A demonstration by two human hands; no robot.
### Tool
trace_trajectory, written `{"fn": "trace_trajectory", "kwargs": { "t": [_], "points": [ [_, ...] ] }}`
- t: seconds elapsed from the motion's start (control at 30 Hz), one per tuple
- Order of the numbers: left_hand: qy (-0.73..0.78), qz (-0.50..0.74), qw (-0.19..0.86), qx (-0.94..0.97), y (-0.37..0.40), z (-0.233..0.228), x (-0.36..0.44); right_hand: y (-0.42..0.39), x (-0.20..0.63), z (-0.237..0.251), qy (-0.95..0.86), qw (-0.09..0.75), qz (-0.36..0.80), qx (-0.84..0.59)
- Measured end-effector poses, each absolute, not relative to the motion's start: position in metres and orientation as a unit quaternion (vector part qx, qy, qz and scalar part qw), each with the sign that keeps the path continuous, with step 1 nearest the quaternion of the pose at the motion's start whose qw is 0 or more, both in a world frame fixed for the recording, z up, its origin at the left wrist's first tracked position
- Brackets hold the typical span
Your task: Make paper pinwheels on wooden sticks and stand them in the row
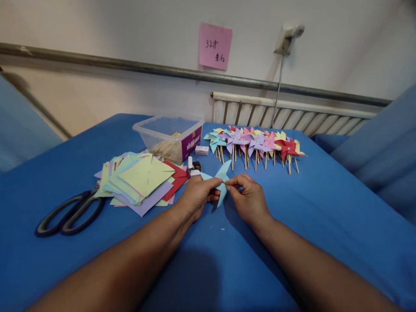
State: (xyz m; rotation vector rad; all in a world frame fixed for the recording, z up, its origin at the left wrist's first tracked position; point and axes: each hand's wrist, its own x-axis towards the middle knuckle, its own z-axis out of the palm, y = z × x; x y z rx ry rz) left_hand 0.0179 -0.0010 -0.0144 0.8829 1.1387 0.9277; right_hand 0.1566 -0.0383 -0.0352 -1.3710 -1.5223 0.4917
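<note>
A light-blue paper pinwheel (221, 182) is pinched at its centre between both hands above the middle of the blue table (325, 216), its long pointed vanes running from the near side up toward the far edge, one tip aimed at the wall. The paper is thin, flat and matte, folded into sharp triangular blades. The left hand (196, 197) is curled nearly closed, thumb and fingers gripping the pinwheel's left side; the right hand (248, 199) is likewise almost closed, fingertips pinching the centre. Toward the far edge lies a row of finished pinwheels (256, 145) on wooden sticks; at the left, a stack of coloured paper squares (139, 180) and black-handled scissors (69, 212).
</note>
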Motion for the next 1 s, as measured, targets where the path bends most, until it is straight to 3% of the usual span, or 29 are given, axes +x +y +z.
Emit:
{"fn": "trace_trajectory", "kwargs": {
  "t": [0.57, 0.73, 1.0],
  "points": [
    [0.429, 0.409, 0.705, 0.391, -0.004, -0.010, 0.015, -0.031, 0.159, -0.034, -0.566, 0.537, 0.248, -0.574],
    [0.385, 0.424, 0.700, 0.426, -0.006, -0.009, 0.015, -0.029, 0.159, -0.033, -0.515, 0.570, 0.310, -0.560],
    [0.441, 0.510, 0.544, 0.500, 0.000, -0.005, 0.011, -0.026, 0.157, -0.033, -0.393, 0.628, 0.486, -0.464]
  ]
}}
